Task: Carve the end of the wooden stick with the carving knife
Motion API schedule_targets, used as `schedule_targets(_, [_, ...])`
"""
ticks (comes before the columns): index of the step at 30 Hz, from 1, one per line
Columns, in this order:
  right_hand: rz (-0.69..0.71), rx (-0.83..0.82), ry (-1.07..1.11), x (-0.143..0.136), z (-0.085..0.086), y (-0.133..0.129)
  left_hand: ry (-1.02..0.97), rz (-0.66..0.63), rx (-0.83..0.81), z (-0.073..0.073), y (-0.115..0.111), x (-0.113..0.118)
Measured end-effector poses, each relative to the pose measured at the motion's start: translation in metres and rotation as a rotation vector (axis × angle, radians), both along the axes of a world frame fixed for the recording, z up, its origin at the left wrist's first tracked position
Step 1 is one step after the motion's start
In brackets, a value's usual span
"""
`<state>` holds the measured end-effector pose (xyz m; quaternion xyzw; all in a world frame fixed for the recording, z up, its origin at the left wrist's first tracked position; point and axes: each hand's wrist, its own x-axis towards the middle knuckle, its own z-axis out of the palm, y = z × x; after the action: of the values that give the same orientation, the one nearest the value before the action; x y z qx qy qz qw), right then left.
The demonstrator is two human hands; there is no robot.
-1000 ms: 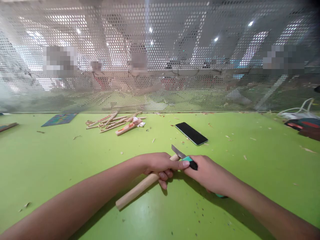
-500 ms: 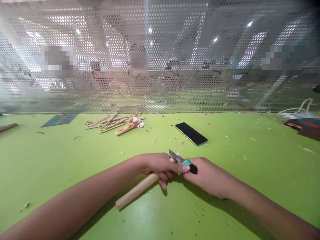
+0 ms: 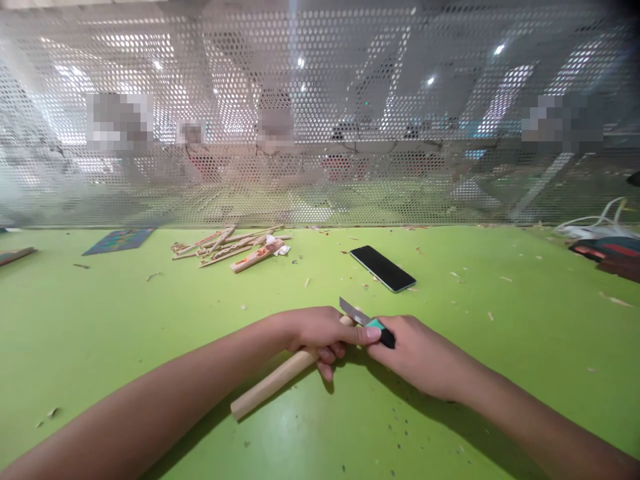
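My left hand (image 3: 320, 333) is wrapped round a pale wooden stick (image 3: 275, 385), whose thick end slants down to the left. The stick's far end shows past my fingers, close under the blade. My right hand (image 3: 413, 353) grips a utility knife (image 3: 377, 329) with a teal and black handle. Its bare blade points up and to the left, across the far end of the stick. The left thumb rests against the teal part of the handle. Most of the handle is hidden inside my right hand.
A black phone (image 3: 383, 268) lies beyond my hands. Several carved wooden sticks (image 3: 230, 243) are piled at the back left, near a dark patterned mat (image 3: 119, 241). Wood shavings dot the green table (image 3: 190, 300). A perforated screen (image 3: 320, 180) stands behind; people are beyond it.
The knife blade has shifted very slightly to the right along the stick's far end. Both hands keep their grips and have hardly moved.
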<state>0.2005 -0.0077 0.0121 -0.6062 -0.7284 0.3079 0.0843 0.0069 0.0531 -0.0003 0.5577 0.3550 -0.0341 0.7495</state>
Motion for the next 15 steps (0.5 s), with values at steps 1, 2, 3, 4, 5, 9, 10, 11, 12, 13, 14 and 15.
schedule_targets(1, [-0.008,0.008,0.003,-0.0007,0.0011,0.0001,0.018,0.014,0.013,0.0000,-0.0009,0.0005])
schedule_targets(2, [-0.016,0.009,0.013,-0.0013,0.0022,0.0001,0.034,0.025,0.023,0.0001,-0.0016,0.0009])
schedule_targets(3, [-0.024,-0.001,0.024,-0.0019,0.0031,0.0000,0.043,0.030,0.028,0.0003,-0.0020,0.0011])
schedule_targets(4, [-0.035,-0.020,0.036,-0.0024,0.0038,-0.0002,0.044,0.030,0.028,0.0005,-0.0021,0.0011])
schedule_targets(5, [-0.048,-0.044,0.046,-0.0026,0.0043,-0.0006,0.038,0.028,0.021,0.0008,-0.0019,0.0009])
schedule_targets(9, [-0.059,-0.134,0.070,-0.0018,0.0044,-0.0024,-0.018,-0.019,-0.019,0.0017,0.0020,-0.0015])
schedule_targets(10, [-0.044,-0.155,0.075,-0.0015,0.0041,-0.0027,-0.027,-0.040,-0.025,0.0017,0.0032,-0.0021])
schedule_targets(11, [-0.026,-0.170,0.080,-0.0012,0.0036,-0.0028,-0.034,-0.061,-0.032,0.0016,0.0043,-0.0025])
schedule_targets(12, [-0.010,-0.174,0.080,-0.0011,0.0030,-0.0028,-0.037,-0.078,-0.036,0.0014,0.0051,-0.0027])
schedule_targets(13, [0.001,-0.162,0.073,-0.0010,0.0023,-0.0025,-0.041,-0.086,-0.038,0.0010,0.0056,-0.0028])
schedule_targets(14, [0.005,-0.138,0.061,-0.0009,0.0014,-0.0021,-0.045,-0.086,-0.037,0.0006,0.0057,-0.0027])
schedule_targets(15, [0.008,-0.112,0.048,-0.0009,0.0005,-0.0017,-0.051,-0.079,-0.034,0.0000,0.0056,-0.0025])
